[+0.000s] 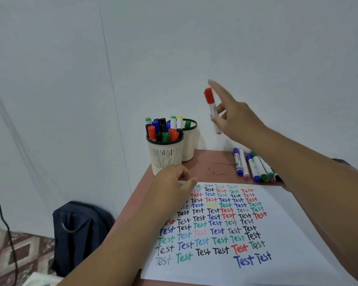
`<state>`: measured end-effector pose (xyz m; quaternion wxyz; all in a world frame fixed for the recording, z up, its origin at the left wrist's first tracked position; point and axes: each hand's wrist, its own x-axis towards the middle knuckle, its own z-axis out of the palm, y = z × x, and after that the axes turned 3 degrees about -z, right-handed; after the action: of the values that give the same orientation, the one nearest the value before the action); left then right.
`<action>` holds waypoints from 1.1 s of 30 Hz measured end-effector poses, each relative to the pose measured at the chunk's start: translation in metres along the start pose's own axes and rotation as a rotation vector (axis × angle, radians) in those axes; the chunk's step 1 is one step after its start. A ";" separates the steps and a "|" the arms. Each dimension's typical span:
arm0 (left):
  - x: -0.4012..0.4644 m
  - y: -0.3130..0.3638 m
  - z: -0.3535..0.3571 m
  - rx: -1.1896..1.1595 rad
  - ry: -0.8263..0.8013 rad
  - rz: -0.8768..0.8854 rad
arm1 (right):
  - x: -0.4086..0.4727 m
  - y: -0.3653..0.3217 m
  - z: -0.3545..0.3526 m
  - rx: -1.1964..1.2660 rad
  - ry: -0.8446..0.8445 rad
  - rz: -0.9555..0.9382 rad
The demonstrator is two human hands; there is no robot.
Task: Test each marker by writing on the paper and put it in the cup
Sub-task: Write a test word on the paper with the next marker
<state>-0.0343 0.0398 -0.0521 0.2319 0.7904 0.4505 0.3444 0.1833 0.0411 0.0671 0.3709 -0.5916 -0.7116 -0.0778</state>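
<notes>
- Currently, red-capped marker [212, 108]: airborne, long axis near upright, cap up, right of and above the two cups.
- Right hand [234, 118]: pinches its barrel, forefinger extended.
- Rear cup [189, 141]: nearer, down-left.
- Left hand [172, 182]: fingers curled, resting on paper [298, 234]; nothing visibly held.

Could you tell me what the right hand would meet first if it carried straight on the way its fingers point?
Probably only the white wall. The right hand, holding the red-capped marker, points up and left, above both cups, though depth is unclear.
</notes>
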 end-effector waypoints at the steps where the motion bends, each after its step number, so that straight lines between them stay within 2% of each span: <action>1: 0.000 -0.001 0.000 -0.003 -0.003 -0.003 | 0.008 -0.002 0.003 0.059 0.079 0.015; 4: 0.001 -0.001 0.001 -0.034 -0.011 -0.012 | 0.029 -0.003 0.016 0.193 0.285 0.059; 7: 0.001 -0.002 0.002 -0.059 -0.015 -0.023 | 0.040 -0.002 0.036 0.319 0.322 0.118; 18: 0.001 0.000 0.002 -0.030 -0.041 -0.017 | 0.037 0.008 0.066 0.264 0.052 0.156; 25: 0.000 -0.001 0.000 -0.060 -0.088 -0.001 | 0.020 0.024 0.044 0.173 -0.007 0.159; 27: 0.000 -0.001 -0.001 -0.054 -0.094 -0.004 | 0.012 0.033 0.031 0.077 -0.101 0.162; 31: -0.001 0.001 -0.002 -0.037 -0.085 0.001 | -0.013 0.047 0.006 -0.162 -0.453 0.180; 33: -0.003 0.004 -0.004 -0.016 -0.088 0.000 | -0.025 0.050 -0.002 -0.244 -0.567 0.193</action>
<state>-0.0363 0.0355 -0.0480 0.2577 0.8027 0.4374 0.3130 0.2299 0.0348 0.0361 0.0899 -0.6945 -0.7126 0.0411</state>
